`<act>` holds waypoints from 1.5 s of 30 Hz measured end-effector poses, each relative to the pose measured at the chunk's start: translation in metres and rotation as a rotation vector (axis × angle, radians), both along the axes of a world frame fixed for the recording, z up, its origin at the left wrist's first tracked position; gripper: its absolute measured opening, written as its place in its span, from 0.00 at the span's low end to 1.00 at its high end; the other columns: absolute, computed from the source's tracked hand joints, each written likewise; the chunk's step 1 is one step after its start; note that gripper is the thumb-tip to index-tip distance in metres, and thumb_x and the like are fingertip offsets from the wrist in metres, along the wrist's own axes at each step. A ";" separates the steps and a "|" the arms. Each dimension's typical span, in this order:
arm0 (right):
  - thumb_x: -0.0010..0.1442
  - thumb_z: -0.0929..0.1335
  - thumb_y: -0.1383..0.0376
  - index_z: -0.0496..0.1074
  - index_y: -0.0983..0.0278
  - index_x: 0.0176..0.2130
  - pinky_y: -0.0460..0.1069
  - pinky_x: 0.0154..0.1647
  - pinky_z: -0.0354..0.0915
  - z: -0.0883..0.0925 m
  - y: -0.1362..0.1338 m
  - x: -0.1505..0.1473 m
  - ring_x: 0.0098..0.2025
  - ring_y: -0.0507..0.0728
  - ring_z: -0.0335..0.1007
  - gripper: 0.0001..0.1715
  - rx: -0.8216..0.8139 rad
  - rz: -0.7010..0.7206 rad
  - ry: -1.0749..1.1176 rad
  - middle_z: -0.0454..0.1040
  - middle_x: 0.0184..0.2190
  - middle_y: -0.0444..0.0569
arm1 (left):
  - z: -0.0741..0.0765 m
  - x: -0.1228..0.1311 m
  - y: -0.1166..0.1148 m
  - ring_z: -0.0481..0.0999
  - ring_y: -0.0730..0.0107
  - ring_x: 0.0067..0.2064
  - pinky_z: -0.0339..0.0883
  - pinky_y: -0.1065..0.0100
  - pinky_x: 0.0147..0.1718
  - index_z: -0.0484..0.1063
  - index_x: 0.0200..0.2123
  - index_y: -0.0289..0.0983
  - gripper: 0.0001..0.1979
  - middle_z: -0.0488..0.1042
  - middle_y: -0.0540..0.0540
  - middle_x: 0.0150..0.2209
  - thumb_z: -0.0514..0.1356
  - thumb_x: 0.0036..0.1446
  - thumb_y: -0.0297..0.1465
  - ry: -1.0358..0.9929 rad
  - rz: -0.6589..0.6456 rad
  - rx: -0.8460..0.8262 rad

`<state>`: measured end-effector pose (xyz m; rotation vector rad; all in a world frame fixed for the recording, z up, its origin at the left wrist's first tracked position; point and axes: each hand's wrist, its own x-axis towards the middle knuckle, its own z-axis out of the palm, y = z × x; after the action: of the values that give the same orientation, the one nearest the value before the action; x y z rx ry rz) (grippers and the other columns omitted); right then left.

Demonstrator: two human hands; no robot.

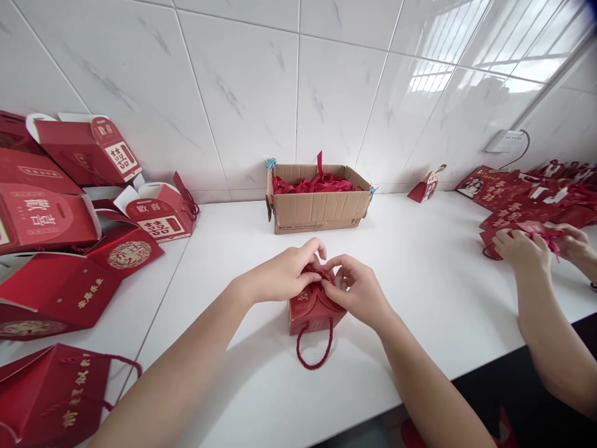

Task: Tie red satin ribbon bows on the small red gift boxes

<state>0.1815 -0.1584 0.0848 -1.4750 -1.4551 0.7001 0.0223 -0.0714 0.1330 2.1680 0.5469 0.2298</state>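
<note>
A small red gift box (311,313) with a red cord handle (313,350) hanging toward me stands on the white table (420,261). Both my hands meet over its top. My left hand (285,272) has its fingers curled and pinched on a red ribbon at the box's top. My right hand (355,289) also pinches at the same spot, fingers bent, resting against the box's upper flap. The ribbon itself is mostly hidden under my fingers.
An open cardboard carton (317,205) full of red ribbons stands behind by the tiled wall. Several larger red gift boxes (56,218) pile up at the left. At the right a co-worker's hands (536,249) handle a red item beside more red packaging (522,199).
</note>
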 end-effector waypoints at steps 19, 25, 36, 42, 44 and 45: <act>0.54 0.66 0.66 0.63 0.61 0.35 0.45 0.23 0.57 -0.007 0.005 -0.002 0.22 0.47 0.58 0.07 -0.093 0.091 0.362 0.69 0.29 0.41 | -0.009 0.005 -0.001 0.70 0.65 0.40 0.64 0.64 0.36 0.57 0.45 0.42 0.09 0.73 0.48 0.39 0.48 0.61 0.29 0.030 0.122 0.175; 0.53 0.69 0.65 0.62 0.63 0.32 0.44 0.24 0.55 -0.004 0.005 -0.003 0.23 0.47 0.60 0.10 -0.150 0.056 0.486 0.68 0.27 0.41 | 0.001 0.000 0.000 0.65 0.60 0.44 0.61 0.59 0.43 0.65 0.34 0.39 0.08 0.69 0.46 0.39 0.54 0.57 0.37 0.092 0.222 0.524; 0.52 0.71 0.63 0.62 0.63 0.31 0.44 0.24 0.56 0.001 0.003 -0.005 0.24 0.48 0.63 0.13 -0.166 0.059 0.523 0.69 0.27 0.42 | 0.012 -0.004 -0.006 0.70 0.69 0.30 0.57 0.69 0.24 0.71 0.26 0.40 0.08 0.75 0.51 0.30 0.55 0.52 0.35 0.275 0.224 0.354; 0.52 0.70 0.62 0.62 0.63 0.31 0.44 0.23 0.56 0.000 0.003 -0.004 0.23 0.48 0.63 0.13 -0.157 0.025 0.469 0.70 0.27 0.42 | 0.013 -0.003 -0.007 0.71 0.70 0.28 0.58 0.70 0.22 0.72 0.25 0.40 0.08 0.75 0.51 0.29 0.54 0.51 0.33 0.268 0.259 0.304; 0.52 0.70 0.61 0.62 0.62 0.32 0.44 0.22 0.56 0.000 0.003 -0.003 0.22 0.48 0.62 0.13 -0.144 0.007 0.438 0.71 0.26 0.42 | 0.015 -0.005 -0.007 0.71 0.70 0.27 0.57 0.70 0.21 0.70 0.24 0.40 0.08 0.75 0.51 0.28 0.53 0.50 0.32 0.254 0.263 0.304; 0.52 0.70 0.61 0.62 0.62 0.32 0.45 0.23 0.57 0.000 0.003 -0.003 0.22 0.48 0.62 0.13 -0.137 0.002 0.422 0.71 0.26 0.42 | 0.015 -0.007 -0.008 0.70 0.70 0.27 0.57 0.70 0.21 0.69 0.23 0.39 0.08 0.74 0.51 0.27 0.53 0.50 0.32 0.247 0.262 0.307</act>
<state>0.1789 -0.1556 0.0852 -1.3253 -1.1011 1.0576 0.0158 -0.0794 0.1485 2.4353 0.9940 0.1983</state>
